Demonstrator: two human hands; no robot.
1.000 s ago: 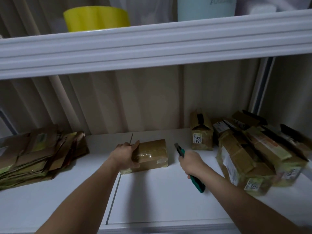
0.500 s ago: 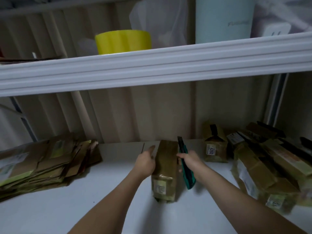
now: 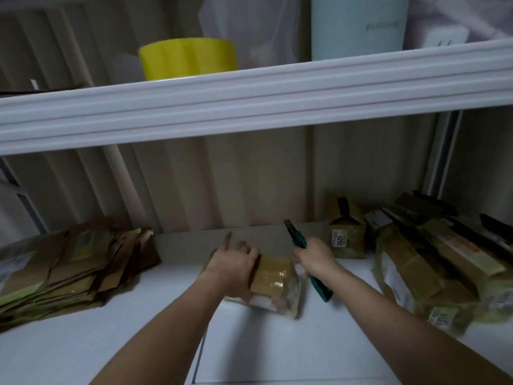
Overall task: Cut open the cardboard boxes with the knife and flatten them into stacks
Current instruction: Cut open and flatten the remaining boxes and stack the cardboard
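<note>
A small taped cardboard box (image 3: 274,282) lies flat on the white shelf surface (image 3: 138,329) at the centre. My left hand (image 3: 234,262) presses on its left side, index finger lifted. My right hand (image 3: 313,257) touches the box's right end and is shut on a green-handled knife (image 3: 320,287), whose dark tip points up and away. A stack of flattened cardboard (image 3: 63,268) lies at the left. Several unopened boxes (image 3: 433,265) are piled at the right, one labelled 4292 (image 3: 345,234) nearest the knife.
An upper white shelf (image 3: 249,107) runs across just above, carrying a yellow tape roll (image 3: 188,59), a pale blue container (image 3: 358,26) and plastic bags. A corrugated beige wall (image 3: 236,179) closes the back.
The box has been turned from standing on edge to lying flat. My left hand moved on top of it, and my right hand with the knife shifted to its right end.
</note>
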